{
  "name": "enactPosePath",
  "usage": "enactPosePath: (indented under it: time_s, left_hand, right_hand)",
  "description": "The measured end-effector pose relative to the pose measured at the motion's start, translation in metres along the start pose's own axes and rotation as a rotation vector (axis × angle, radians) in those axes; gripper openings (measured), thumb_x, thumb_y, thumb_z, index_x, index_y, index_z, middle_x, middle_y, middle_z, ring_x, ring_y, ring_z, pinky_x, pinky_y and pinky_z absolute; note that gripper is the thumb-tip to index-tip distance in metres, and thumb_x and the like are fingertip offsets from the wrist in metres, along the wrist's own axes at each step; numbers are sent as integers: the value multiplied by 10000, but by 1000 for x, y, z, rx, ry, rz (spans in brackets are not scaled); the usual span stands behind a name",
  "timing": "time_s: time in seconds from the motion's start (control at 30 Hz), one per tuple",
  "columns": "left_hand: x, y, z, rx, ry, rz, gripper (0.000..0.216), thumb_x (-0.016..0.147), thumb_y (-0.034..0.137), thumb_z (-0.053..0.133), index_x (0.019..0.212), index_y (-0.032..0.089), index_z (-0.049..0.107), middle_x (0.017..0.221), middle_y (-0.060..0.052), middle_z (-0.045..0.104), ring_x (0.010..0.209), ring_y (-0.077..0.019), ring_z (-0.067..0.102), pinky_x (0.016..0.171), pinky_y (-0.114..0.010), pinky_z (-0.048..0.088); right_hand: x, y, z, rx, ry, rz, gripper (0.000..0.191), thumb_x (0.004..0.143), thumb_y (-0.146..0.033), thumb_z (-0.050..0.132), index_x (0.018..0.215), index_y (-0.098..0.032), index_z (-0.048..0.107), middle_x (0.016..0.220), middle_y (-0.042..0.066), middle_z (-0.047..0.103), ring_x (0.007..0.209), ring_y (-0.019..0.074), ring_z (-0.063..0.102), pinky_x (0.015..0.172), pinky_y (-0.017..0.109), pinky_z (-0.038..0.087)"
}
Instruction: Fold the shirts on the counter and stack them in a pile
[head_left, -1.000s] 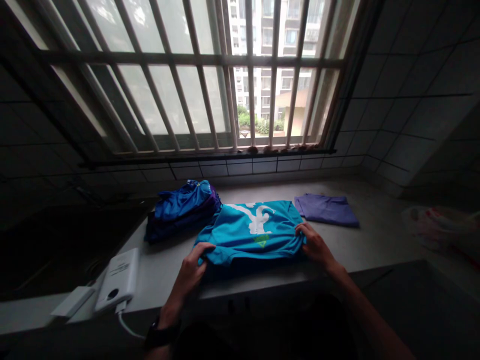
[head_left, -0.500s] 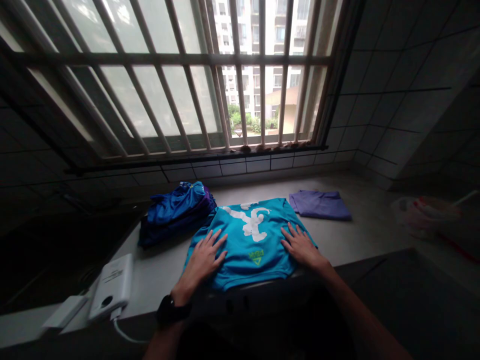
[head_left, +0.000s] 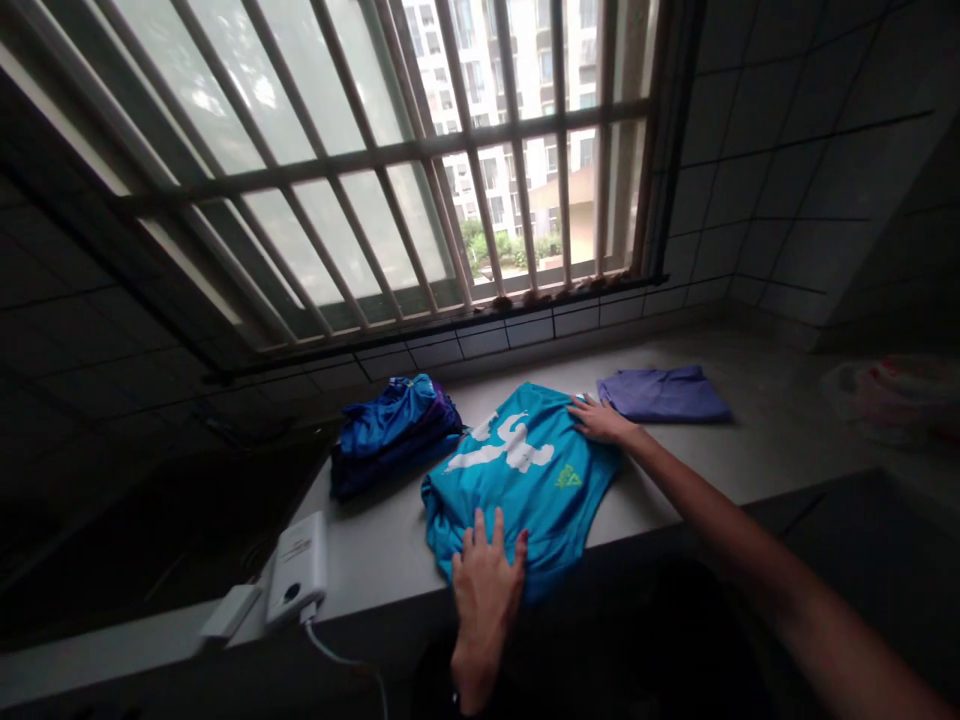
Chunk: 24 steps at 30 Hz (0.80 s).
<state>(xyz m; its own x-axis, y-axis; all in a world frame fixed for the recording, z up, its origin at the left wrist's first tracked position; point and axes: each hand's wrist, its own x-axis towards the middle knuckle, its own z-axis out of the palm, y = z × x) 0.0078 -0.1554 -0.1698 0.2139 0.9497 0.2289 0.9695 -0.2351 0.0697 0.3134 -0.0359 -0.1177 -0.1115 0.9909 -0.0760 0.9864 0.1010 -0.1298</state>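
A turquoise T-shirt point(head_left: 517, 490) with a white print and a small green triangular logo lies flat on the stone counter point(head_left: 757, 450), turned at a slant. My left hand point(head_left: 487, 596) presses flat on its near edge, fingers spread. My right hand point(head_left: 600, 420) rests on the shirt's far right edge, close to a folded purple cloth point(head_left: 664, 393) but apart from it. To the shirt's left sits a stack of folded blue clothes point(head_left: 394, 438).
A white power bank point(head_left: 296, 568) with a cable and a white plug adapter point(head_left: 230, 612) lie at the counter's front left. A plastic bag point(head_left: 892, 400) lies at the right. A barred window point(head_left: 360, 150) and tiled walls border the counter's back.
The shirt has turned at a slant on the counter. My left hand has slid to its near edge, my right hand to its far right edge. The view has tilted slightly.
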Motion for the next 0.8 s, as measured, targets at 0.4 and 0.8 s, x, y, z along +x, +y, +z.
enactPosePath:
  time_s: [0.4, 0.8]
  left_hand:
    - [14, -45, 25, 4, 54, 156, 505, 985, 423, 486, 1458, 266, 563, 1525, -114, 544, 1399, -327, 487, 1093, -534, 413]
    - [-24, -31, 12, -62, 135, 314, 724, 808, 472, 725, 1465, 230, 544, 1538, -151, 517, 1367, -357, 508, 1133, -536, 365]
  right_hand:
    - [-120, -101, 69, 56, 10, 231, 626, 1006, -484, 482, 1582, -254, 393, 1658, 213, 280, 1497, 485, 271, 1126, 627, 327]
    - [-108, -67, 40, 109, 247, -83, 499, 981, -217, 471, 1472, -161, 538, 1583, 185, 441, 1467, 330, 397, 1199, 553, 295]
